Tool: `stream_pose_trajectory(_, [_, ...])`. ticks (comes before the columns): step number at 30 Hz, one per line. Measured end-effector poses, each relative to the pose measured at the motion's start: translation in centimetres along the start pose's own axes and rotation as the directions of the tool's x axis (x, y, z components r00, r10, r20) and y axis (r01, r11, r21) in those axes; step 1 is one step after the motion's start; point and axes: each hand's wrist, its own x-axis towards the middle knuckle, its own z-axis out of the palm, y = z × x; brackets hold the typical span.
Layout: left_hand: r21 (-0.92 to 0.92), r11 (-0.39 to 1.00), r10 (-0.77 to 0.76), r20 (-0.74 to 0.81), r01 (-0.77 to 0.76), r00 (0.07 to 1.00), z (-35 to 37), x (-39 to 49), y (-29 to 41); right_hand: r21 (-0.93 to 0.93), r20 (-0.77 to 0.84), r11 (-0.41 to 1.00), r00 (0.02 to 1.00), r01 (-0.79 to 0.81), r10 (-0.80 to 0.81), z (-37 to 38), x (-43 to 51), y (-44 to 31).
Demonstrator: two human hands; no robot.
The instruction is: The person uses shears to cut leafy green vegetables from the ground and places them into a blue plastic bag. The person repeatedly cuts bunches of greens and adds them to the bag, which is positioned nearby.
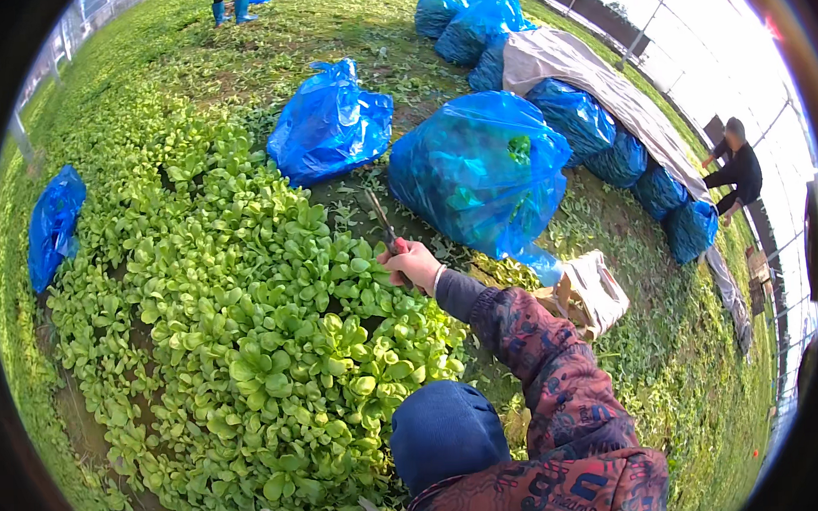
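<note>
My right hand [415, 266] reaches out over the edge of a dense bed of young leafy greens [257, 362]. Closed in its fingers is a red-handled cutting tool [383, 219], apparently scissors, its slim blade pointing away. A patterned reddish-brown jacket sleeve [554, 358] covers the arm. At the bottom lies a rounded dark blue cloth shape [449, 433]; whether it is a knee or a cap I cannot tell. My left hand is out of view. Just past the tool stand a large translucent blue bag [477, 175] of greens and another blue plastic bag [331, 123].
Several filled blue bags [573, 121] stand in a row, partly under a pale cloth sheet [578, 64]. A crumpled beige bag [593, 293] lies right of my arm. One person [737, 166] is at right; blue boots [241, 10] show far off. A blue bag [55, 227] lies left.
</note>
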Motion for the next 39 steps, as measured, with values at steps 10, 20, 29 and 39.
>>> stream_pose_trajectory(10, [-0.193, 0.972, -0.146, -0.033, 0.137, 0.989, 8.7, -4.8, -6.0, -0.004, -0.155, 0.999, 0.987, 0.034, -0.034, 1.3, 31.2, -8.0])
stream_pose_trajectory(20, [-0.234, 0.953, -0.231, -0.144, 0.194, 0.962, 11.5, -10.5, -2.5, 0.38, -0.108, 0.924, 0.989, -0.051, 0.099, 2.4, 39.6, -7.0])
stream_pose_trajectory(29, [-0.284, 0.948, -0.204, -0.185, 0.147, 0.961, 11.3, -11.6, -2.7, 0.589, 0.145, 0.804, 0.989, -0.081, -0.007, 0.3, 33.5, -6.7])
stream_pose_trajectory(39, [0.255, 0.954, 0.198, -0.135, -0.16, 0.971, 9.6, -9.8, 7.1, 0.703, 0.06, 0.682, 0.94, 0.199, -0.335, -3.7, 17.4, -16.7])
